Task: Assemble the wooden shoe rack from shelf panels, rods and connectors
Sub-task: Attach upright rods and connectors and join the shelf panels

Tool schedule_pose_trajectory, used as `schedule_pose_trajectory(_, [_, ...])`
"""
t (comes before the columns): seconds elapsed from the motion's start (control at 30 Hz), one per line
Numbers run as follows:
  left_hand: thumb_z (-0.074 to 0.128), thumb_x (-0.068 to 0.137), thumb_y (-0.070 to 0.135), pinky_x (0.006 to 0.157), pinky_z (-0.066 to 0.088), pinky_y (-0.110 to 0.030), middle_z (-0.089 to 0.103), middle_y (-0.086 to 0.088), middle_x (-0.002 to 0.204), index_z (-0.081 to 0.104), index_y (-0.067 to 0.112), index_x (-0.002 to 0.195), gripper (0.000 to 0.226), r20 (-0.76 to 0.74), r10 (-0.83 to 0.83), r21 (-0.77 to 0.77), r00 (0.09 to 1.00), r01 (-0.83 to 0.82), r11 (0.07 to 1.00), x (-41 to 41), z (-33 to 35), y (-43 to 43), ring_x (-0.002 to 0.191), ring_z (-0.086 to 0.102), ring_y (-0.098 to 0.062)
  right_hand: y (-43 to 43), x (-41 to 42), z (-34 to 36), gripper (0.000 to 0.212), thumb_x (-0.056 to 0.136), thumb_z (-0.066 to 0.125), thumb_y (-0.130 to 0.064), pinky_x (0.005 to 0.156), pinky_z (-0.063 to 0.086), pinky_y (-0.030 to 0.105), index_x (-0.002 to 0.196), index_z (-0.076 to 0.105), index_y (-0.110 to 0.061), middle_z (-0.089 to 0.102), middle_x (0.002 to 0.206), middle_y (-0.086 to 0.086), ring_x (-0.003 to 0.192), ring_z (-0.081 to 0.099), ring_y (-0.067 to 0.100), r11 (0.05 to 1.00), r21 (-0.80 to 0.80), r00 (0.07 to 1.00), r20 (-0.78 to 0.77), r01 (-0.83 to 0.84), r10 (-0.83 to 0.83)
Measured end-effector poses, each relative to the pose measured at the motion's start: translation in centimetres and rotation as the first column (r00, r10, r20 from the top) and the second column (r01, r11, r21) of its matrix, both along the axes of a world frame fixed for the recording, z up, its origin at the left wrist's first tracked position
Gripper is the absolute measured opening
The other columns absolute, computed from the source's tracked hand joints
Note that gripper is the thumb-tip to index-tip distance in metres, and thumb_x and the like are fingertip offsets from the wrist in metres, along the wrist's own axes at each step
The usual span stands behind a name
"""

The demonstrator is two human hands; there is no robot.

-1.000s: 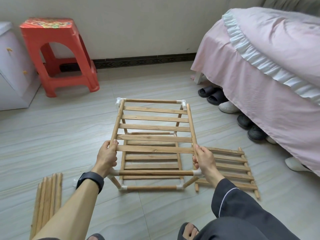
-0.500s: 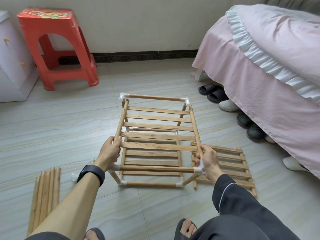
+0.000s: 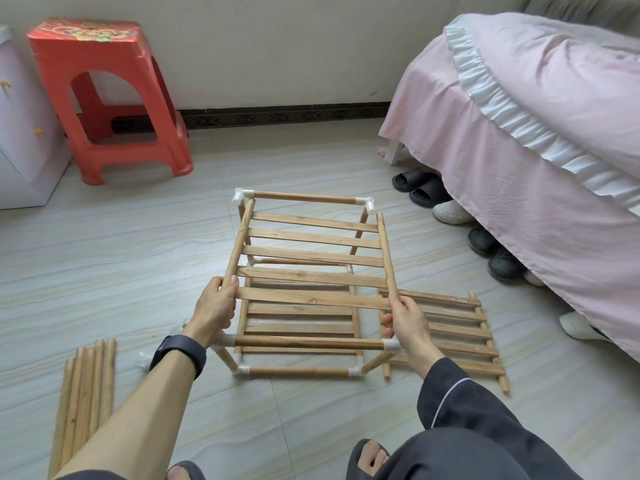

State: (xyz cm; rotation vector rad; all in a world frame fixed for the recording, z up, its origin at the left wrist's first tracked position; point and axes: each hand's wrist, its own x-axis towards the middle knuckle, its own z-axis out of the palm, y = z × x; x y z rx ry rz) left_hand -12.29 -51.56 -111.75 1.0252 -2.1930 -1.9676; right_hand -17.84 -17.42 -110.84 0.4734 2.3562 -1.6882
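Note:
A slatted wooden shelf panel [image 3: 311,258] hangs tilted over the rack frame [image 3: 304,342], its far end up near the frame's far white connectors [image 3: 242,195]. My left hand [image 3: 214,306] grips the panel's left side rod near its near end. My right hand [image 3: 403,317] grips the right side rod. The frame of rods and white connectors stands on the floor with a lower shelf panel inside it. Another shelf panel [image 3: 460,337] lies flat on the floor to the right. A bundle of loose rods [image 3: 85,400] lies at the lower left.
A red plastic stool [image 3: 104,98] stands at the back left beside a white cabinet [image 3: 20,133]. A bed with a pink cover [image 3: 536,150] fills the right side, with several shoes [image 3: 450,209] under its edge. My foot [image 3: 372,457] is at the bottom.
The shelf panel has shifted toward the frame's far end and lies more level over the frame. Both hands keep their grip on its side rods.

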Motion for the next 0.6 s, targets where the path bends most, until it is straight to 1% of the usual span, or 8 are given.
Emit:
schedule_pose_trajectory(0.07, [0.045,0.107,0.037,0.038,0.024,-0.021,0.041,-0.003,0.068,0.048,0.014,0.093,0.027,0.015,-0.021,0.061,1.000,0.021,0.998,0.2,0.0,0.1,0.048,0.030,-0.011,0.1,0.7,-0.2,0.030,0.102,0.049,-0.052,0.059,0.055,0.032,0.107,0.062,-0.026,0.067,0.084,0.003,0.061,0.059,0.014,1.000,0.002,0.999,-0.035,0.028,-0.028])
schedule_pose_trajectory(0.17, [0.045,0.107,0.035,0.039,0.027,-0.022,0.043,-0.005,0.070,0.050,0.013,0.095,0.025,0.036,-0.031,0.115,0.999,0.027,0.993,0.7,0.3,0.3,0.049,0.033,-0.013,-0.2,0.9,0.1,0.027,0.097,0.058,-0.054,0.046,0.050,0.022,0.099,0.063,-0.028,0.068,0.086,0.000,0.060,0.063,0.013,0.997,0.046,0.994,-0.088,0.068,-0.063])
schedule_pose_trajectory(0.23, [0.047,0.107,0.034,0.043,0.031,-0.024,0.048,-0.005,0.074,0.054,0.012,0.101,0.024,0.059,-0.036,0.110,0.998,0.029,0.994,1.1,0.5,0.3,0.052,0.037,-0.014,-0.4,0.7,0.4,0.023,0.091,0.068,-0.049,0.042,0.048,0.020,0.095,0.064,-0.027,0.069,0.086,0.001,0.057,0.066,0.012,0.998,0.037,0.994,-0.088,0.060,-0.057])
schedule_pose_trajectory(0.3, [0.049,0.106,0.033,0.044,0.036,-0.024,0.054,-0.006,0.081,0.057,0.013,0.110,0.022,0.081,-0.052,0.115,0.995,0.043,0.992,1.5,0.6,0.4,0.056,0.041,-0.016,-0.5,0.3,0.4,0.023,0.083,0.074,-0.046,0.042,0.048,0.020,0.091,0.066,-0.026,0.071,0.084,0.001,0.053,0.067,0.009,0.997,0.047,0.995,-0.081,0.066,-0.062])
schedule_pose_trajectory(0.4, [0.048,0.105,0.042,0.047,0.040,-0.026,0.057,-0.007,0.088,0.058,0.015,0.112,0.030,0.105,-0.026,0.173,0.994,0.007,0.985,2.0,0.9,0.7,0.061,0.046,-0.017,-0.6,-0.2,0.1,0.024,0.078,0.068,-0.049,0.044,0.048,0.022,0.086,0.068,-0.026,0.073,0.083,-0.002,0.051,0.068,0.007,0.989,0.104,0.993,-0.067,0.102,-0.095])
schedule_pose_trajectory(0.47, [0.046,0.104,0.047,0.051,0.039,-0.029,0.058,-0.006,0.086,0.059,0.017,0.108,0.034,0.090,0.008,0.218,0.996,-0.028,0.976,2.3,1.1,0.9,0.061,0.047,-0.017,-0.7,-0.5,0.1,0.030,0.079,0.065,-0.056,0.040,0.045,0.018,0.084,0.067,-0.027,0.073,0.080,-0.005,0.050,0.068,0.007,0.982,0.157,0.993,-0.084,0.101,-0.089])
schedule_pose_trajectory(0.53, [0.047,0.103,0.048,0.054,0.038,-0.028,0.060,-0.005,0.081,0.062,0.017,0.105,0.034,0.067,0.046,0.239,0.997,-0.061,0.969,2.4,1.0,0.9,0.060,0.047,-0.017,-0.7,-0.6,0.1,0.038,0.084,0.062,-0.064,0.036,0.041,0.015,0.082,0.065,-0.026,0.072,0.075,-0.007,0.047,0.067,0.006,0.971,0.224,0.993,-0.100,0.077,-0.056])
schedule_pose_trajectory(0.6, [0.047,0.104,0.043,0.053,0.038,-0.027,0.061,-0.003,0.076,0.064,0.017,0.105,0.031,0.036,0.067,0.250,0.997,-0.074,0.966,2.5,0.9,0.9,0.057,0.046,-0.015,-0.8,-0.8,0.0,0.042,0.088,0.055,-0.068,0.042,0.044,0.021,0.083,0.063,-0.027,0.072,0.071,-0.008,0.046,0.066,0.005,0.948,0.314,0.995,-0.102,0.047,-0.015])
